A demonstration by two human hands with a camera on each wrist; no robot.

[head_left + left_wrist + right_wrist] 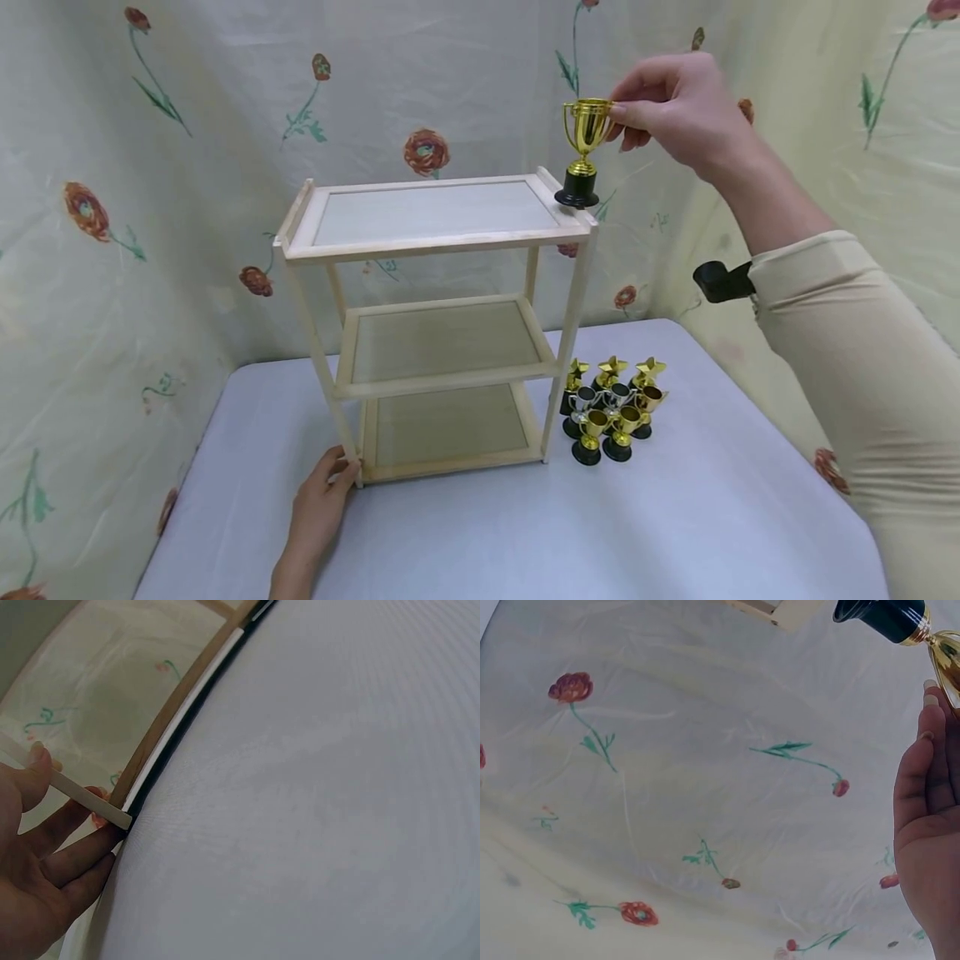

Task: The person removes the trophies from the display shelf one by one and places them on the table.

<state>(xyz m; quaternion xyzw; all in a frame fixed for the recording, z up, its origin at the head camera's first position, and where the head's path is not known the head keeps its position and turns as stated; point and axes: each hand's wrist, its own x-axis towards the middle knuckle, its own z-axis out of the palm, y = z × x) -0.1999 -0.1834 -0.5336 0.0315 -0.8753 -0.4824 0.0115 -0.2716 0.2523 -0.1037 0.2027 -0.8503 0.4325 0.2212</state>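
Note:
My right hand [678,112] pinches a gold trophy cup [588,125] by its side. The trophy is upright, its black base in front of the top shelf's right end in the head view. In the right wrist view a gap shows between the trophy base [889,619] and the shelf corner [776,611]. A three-tier wooden shelf rack [450,243] with pale panels stands on the table. Low down, my left hand [318,500] holds the rack's front left leg; the left wrist view shows thumb and fingers about that leg [90,799].
Several small trophies [617,421] stand grouped on the table just right of the rack: gold cups and silver cups, with gold stars [612,367] at the back. A white cloth covers the table [480,533]. Flower-printed curtains [202,208] hang close behind and at both sides.

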